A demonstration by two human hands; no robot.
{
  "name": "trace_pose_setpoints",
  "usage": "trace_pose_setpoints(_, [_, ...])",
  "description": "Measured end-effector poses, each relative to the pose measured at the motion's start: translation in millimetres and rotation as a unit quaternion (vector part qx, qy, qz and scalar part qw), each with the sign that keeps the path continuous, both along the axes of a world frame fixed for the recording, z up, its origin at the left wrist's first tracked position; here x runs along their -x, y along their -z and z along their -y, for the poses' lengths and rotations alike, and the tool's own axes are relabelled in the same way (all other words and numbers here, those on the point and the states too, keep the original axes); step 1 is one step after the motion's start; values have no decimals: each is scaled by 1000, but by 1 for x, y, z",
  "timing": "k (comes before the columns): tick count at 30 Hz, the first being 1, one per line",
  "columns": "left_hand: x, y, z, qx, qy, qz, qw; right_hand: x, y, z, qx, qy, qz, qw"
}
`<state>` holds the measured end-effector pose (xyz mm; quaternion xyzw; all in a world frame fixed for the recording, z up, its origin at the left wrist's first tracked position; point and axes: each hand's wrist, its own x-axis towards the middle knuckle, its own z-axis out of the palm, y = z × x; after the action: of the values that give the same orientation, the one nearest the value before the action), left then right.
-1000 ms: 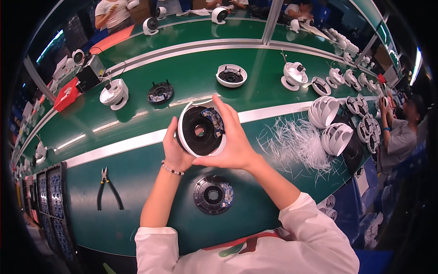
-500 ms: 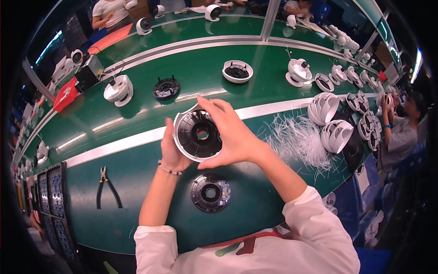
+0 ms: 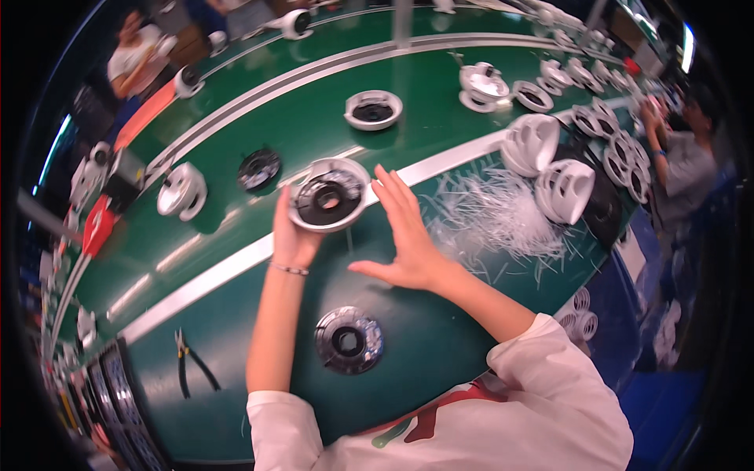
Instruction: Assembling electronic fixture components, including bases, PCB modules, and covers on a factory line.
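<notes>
A white round housing with a black disc-shaped insert (image 3: 320,208) is held over the bench's pale rail by my left hand (image 3: 294,242), its fingers hidden behind and under the rim. My right hand (image 3: 410,245) is off the housing, just to its right, with fingers and thumb spread and nothing in them. Below the hands, a black disc with a small circuit board (image 3: 333,323) lies flat on the green mat. To its left rest cutting pliers (image 3: 195,363), dark-handled, jaws pointing away from me.
Pale thin strips (image 3: 503,224) are heaped to the right, beside stacked white shells (image 3: 567,191) and white rings (image 3: 624,161). Across the green belt sit a white bowl-shaped part (image 3: 373,110) and a black disc (image 3: 259,169). Board trays (image 3: 118,392) stand at left. A person (image 3: 687,157) works at right.
My right hand has let go of the housing and opened to its right. My left hand keeps it, now tilted differently. The whole view has turned and shifted somewhat.
</notes>
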<state>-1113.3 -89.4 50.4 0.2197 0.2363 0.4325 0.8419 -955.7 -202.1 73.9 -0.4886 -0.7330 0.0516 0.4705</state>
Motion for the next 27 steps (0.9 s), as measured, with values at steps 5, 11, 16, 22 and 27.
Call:
trace_pose_setpoints(5, [5, 50, -87, -67, 100, -40, 992, -95, -9, 52, -84, 231, 45, 968])
trace_pose_setpoints(11, [-30, 58, -147, -120, 31, -258, 958, -230, -24, 101, -51, 554, 59, 829])
trace_pose_setpoints(16, [-12, 42, -164, -556, -95, -631, 533, -235, -6, 92, 93, 522, 126, 839])
trace_pose_setpoints(22, [21, 32, -202, -440, -145, -799, 383, -247, 45, 125, 17, 478, 84, 874])
trace_pose_setpoints(27, [30, 53, -205, -313, -103, -780, 532, -213, -2, 120, -89, 493, 147, 853])
